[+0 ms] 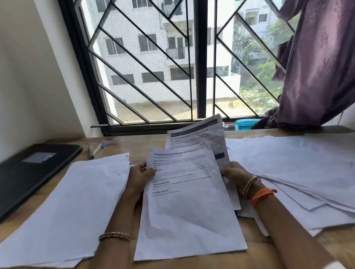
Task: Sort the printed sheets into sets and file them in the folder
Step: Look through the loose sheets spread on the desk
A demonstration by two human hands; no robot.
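Observation:
I hold a small bundle of printed sheets (187,186) upright over the middle of the wooden desk (299,249). My left hand (141,179) pinches its left edge, thumb on the front page. My right hand (234,175) grips the right edge, where a sheet with a dark header (199,131) fans out behind. A stack of blank-side-up sheets (74,208) lies to the left. A looser, spread pile (308,175) lies to the right. The black folder (26,175) lies shut at the far left.
A stapler or pen with a blue tip (96,150) lies near the folder's far corner. A barred window (169,63) rises behind the desk, with a purple curtain (322,63) at the right and a blue basket (246,124) on the sill.

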